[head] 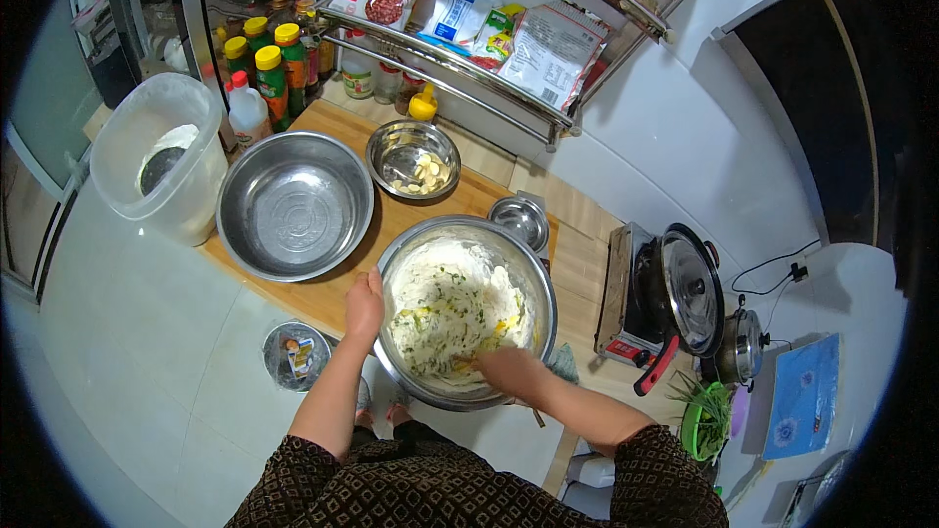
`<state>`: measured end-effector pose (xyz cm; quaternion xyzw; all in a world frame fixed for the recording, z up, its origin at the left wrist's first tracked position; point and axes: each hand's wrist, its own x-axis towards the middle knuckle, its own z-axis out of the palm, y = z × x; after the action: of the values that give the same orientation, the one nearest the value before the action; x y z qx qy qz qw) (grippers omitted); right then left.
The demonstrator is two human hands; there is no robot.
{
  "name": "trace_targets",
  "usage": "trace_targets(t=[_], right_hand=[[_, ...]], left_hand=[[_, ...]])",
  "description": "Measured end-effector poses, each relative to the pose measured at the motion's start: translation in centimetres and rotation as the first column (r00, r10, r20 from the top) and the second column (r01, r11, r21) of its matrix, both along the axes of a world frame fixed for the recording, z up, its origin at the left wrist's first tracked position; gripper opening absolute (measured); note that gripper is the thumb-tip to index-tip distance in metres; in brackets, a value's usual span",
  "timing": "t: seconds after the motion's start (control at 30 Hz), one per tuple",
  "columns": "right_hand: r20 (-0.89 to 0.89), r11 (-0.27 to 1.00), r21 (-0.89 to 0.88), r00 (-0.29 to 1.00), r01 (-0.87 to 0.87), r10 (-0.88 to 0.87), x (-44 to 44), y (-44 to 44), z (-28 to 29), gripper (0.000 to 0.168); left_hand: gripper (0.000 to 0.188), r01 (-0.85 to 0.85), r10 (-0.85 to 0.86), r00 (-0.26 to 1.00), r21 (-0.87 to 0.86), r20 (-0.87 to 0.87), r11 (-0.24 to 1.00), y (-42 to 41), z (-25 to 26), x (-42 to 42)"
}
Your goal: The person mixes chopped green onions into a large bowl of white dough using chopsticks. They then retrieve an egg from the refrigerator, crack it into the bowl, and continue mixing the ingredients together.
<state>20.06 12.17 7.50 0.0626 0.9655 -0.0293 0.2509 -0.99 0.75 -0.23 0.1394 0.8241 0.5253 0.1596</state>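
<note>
A large steel mixing bowl (546,293) stands at the front edge of the wooden counter. In it lies white flour mixed with chopped greens and yellow streaks, probably egg (440,308). My left hand (364,308) grips the bowl's left rim, thumb upward. My right hand (506,374) is inside the bowl near its front right side, slightly blurred, its fingers at the mixture; whether they hold a utensil cannot be told. Left of this bowl is a wide steel basin (297,209). Behind it, a smaller steel bowl (403,154) holds pale slices.
A small steel bowl (519,220) touches or nearly touches the mixing bowl's back right. A plastic flour tub (158,198) stands far left beside bottles (271,81). A lidded pan (689,286) sits on a portable stove at right. A metal rack (455,51) hangs over the back.
</note>
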Motion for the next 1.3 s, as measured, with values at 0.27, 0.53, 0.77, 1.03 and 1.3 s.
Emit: trace_targets(t=[0.27,0.53,0.77,1.03,1.3], right_hand=[[0.015,0.933,0.198,0.951,0.300,-0.308,-2.6,4.9,5.8,0.018],[-0.163,0.885,0.372,0.958,0.280,-0.234,-3.2,8.5,4.2,0.015],[0.069,0.895,0.431,0.985,0.113,-0.157,-1.6,9.0,3.8,0.015],[0.309,0.991,0.066,0.942,0.117,-0.132,2.0,1.5,4.6,0.014],[0.355,0.928,-0.026,0.871,0.372,-0.340,-1.2,-1.1,4.8,0.021]], left_hand=[[0.040,0.026,-0.026,0.999,-0.009,0.040,1.000,-0.6,-0.2,-0.4],[0.040,0.004,-0.004,1.000,0.007,-0.003,1.000,-0.4,0.0,-0.1],[0.041,0.009,-0.010,1.000,0.034,0.020,0.999,-0.2,-0.6,-0.3],[0.042,-0.014,0.014,1.000,0.003,0.022,1.000,-0.2,-0.1,-0.2],[0.040,-0.008,0.008,1.000,0.045,0.014,0.999,-0.3,-0.1,-0.2]])
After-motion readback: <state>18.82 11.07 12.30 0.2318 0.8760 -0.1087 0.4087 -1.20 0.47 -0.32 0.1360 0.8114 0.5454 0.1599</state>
